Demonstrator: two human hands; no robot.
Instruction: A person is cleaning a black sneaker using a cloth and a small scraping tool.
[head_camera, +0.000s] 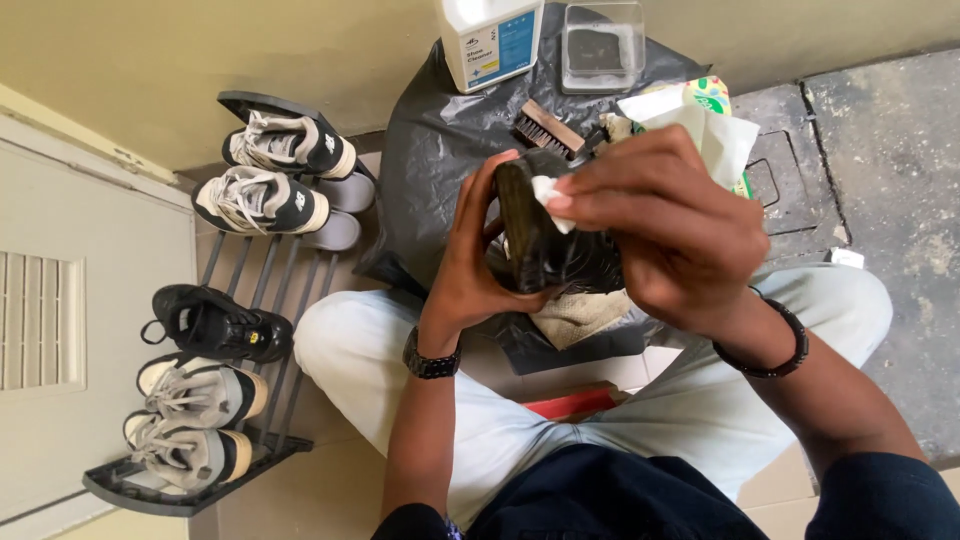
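Observation:
My left hand (470, 270) grips a black shoe (535, 235), sole turned toward me, above my crossed legs. My right hand (670, 230) presses a white tissue (550, 197) against the heel end of the sole. More of the tissue (720, 140) sticks out behind my right hand. A beige cloth (580, 315) lies under the shoe on a black plastic sheet (430, 140).
A white cleaner bottle (490, 40), a clear plastic tub (602, 45) and a wooden brush (545, 130) sit at the far side of the sheet. A dark shoe rack (250, 300) on the left holds several sneakers. A wall and a door stand at the left.

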